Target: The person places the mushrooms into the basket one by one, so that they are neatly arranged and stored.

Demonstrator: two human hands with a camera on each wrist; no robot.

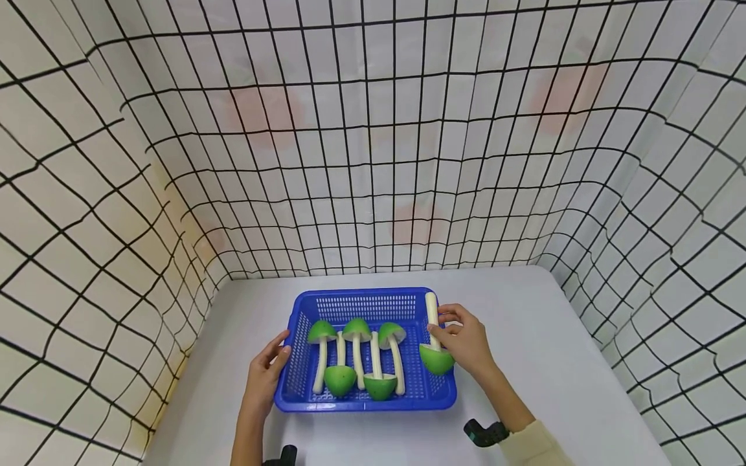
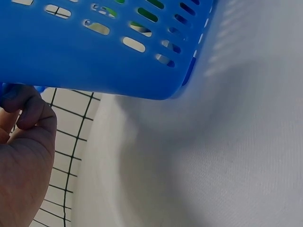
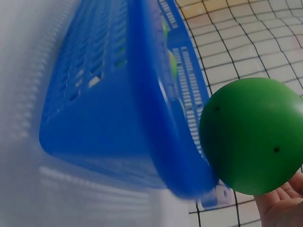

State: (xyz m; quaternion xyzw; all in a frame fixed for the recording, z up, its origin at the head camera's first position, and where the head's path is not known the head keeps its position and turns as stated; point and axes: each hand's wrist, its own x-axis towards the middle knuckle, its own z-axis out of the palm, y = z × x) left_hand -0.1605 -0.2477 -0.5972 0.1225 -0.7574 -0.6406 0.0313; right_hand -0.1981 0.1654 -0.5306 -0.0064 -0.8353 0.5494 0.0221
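Observation:
A blue plastic basket sits on the table with several toy mushrooms inside, green-capped and white-stemmed, laid side by side with caps alternating far and near. My right hand pinches the stem of another toy mushroom over the basket's right end, its cap pointing toward me. In the right wrist view that green cap fills the space beside the rim. At the left end, my left hand holds the basket's rim. The left wrist view shows its curled fingers at the rim, partly hidden.
The white table extends on both sides of the basket. White walls with a black grid net enclose the back and sides. Dark wrist-worn camera mounts show near both forearms.

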